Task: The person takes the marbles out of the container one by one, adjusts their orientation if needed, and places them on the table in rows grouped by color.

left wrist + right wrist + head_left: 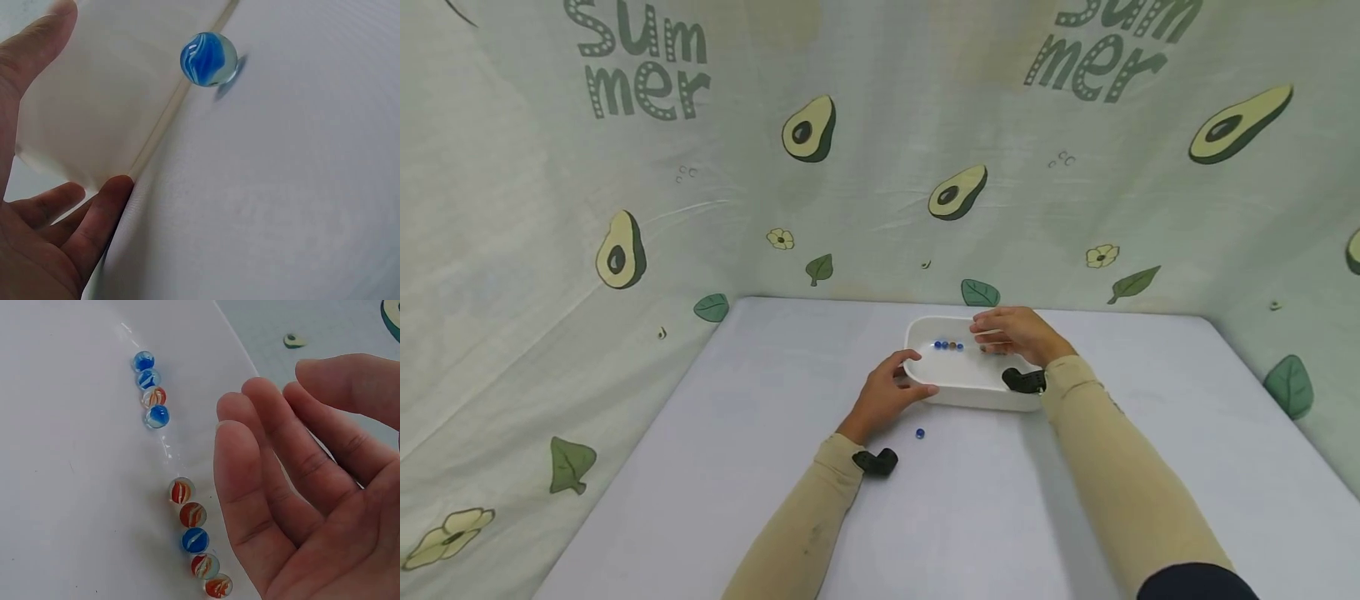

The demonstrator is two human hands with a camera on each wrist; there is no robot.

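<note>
Inside the white tray (973, 397), marbles lie in one loose line along its length; a group of four marbles (149, 380) touch one another, and after a short gap comes a group of at least five marbles (195, 540); glossy streaks run in this line, so perhaps some strip or groove keeps them from rolling, but I cannot tell which; the right hand (1021, 333) hangs just beside the line, its fingers softly bent, thumb apart, pinching nothing visible; the left hand (883, 400) grips the tray's left near corner, thumb at the near wall and fingers around the end, probably so that it does not slide; outside, a loose blue marble (203, 59) rests on the white table (925, 517), near this hand but untouched.
</note>
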